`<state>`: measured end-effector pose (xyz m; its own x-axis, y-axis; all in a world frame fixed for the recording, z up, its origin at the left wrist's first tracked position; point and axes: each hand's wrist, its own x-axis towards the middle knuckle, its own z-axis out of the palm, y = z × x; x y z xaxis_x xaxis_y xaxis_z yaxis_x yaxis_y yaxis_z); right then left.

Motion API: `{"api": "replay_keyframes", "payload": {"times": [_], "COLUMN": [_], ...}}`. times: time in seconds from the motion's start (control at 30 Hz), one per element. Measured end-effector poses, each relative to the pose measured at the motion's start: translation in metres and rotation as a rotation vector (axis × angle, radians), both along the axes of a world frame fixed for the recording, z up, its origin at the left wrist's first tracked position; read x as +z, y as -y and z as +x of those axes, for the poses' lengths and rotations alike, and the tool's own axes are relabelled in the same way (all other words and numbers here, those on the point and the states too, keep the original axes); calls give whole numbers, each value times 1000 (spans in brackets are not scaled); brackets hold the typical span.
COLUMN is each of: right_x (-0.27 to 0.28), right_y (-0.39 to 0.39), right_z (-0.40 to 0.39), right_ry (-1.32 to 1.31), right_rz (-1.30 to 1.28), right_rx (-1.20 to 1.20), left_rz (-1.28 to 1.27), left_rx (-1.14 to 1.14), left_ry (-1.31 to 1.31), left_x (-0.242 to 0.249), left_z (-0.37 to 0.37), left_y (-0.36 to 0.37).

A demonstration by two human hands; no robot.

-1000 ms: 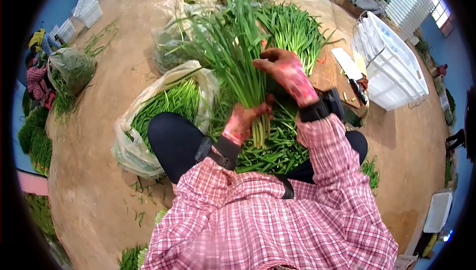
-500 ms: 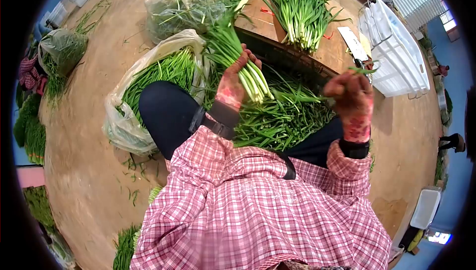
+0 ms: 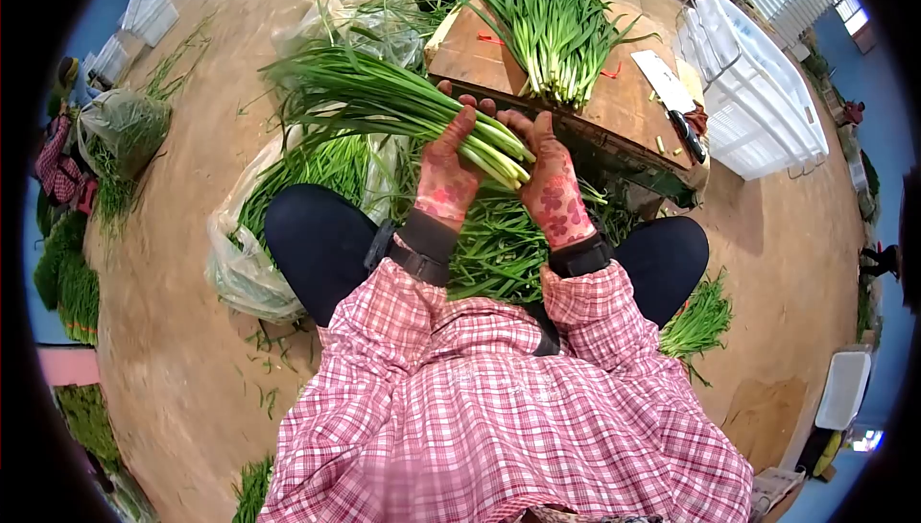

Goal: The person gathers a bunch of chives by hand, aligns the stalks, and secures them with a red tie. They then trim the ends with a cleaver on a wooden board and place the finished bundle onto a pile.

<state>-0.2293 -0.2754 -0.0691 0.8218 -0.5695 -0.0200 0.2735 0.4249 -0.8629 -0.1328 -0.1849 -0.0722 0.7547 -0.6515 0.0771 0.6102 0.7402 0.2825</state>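
Left hand (image 3: 449, 160) closed around a bundle of green stalks (image 3: 379, 93), thumb across the near side, fingertips showing beyond it. Bundle is held in the air in front of the person, above the lap; leafy tops reach left over an open plastic bag (image 3: 235, 259) of greens, pale ends point right. Right hand (image 3: 552, 178) at those pale ends, fingers curved beside them – cannot tell whether it grips or only touches. Below, between the two knees: loose greens (image 3: 494, 249) in a heap. Ahead, a wooden board (image 3: 628, 101) bears a pile of similar stalks (image 3: 552, 29), pale ends toward the person, with red ties (image 3: 611, 72) near it. Also on the board, at its right: a broad-bladed knife (image 3: 662, 80), black handle nearest the person. White crates (image 3: 753, 91) stand just right of the board; a small bunch (image 3: 698, 320) lies on the floor (image 3: 767, 312) – beside the right knee.
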Motion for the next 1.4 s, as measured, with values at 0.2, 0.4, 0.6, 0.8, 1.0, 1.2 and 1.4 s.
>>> {"api": "replay_keyframes", "payload": {"times": [0.2,0.4,0.6,0.8,1.0,1.2,1.4], "right_x": [21,23,27,94,181,93,108], "right_y": [19,20,24,51,53,116,91], "right_z": [-13,-10,-10,19,51,104,128], "right_ry": [-280,-374,-499,-121,19,-116,-370], "right_rz": [-593,-775,-947,-782,-1012,-1171,-1119], "right_rx": [-145,87,280,224,80,-9,-94], "left_rz": [73,194,381,651,544,596,232], "left_rx": [27,32,-45,230,143,186,-19], "left_ry": [-24,185,486,1224,1326,1256,838], "left_x": [-3,6,17,39,96,56,-12], "left_z": [3,-1,10,60,95,127,172], "left_y": [-3,-6,-13,0,48,95,129]}}
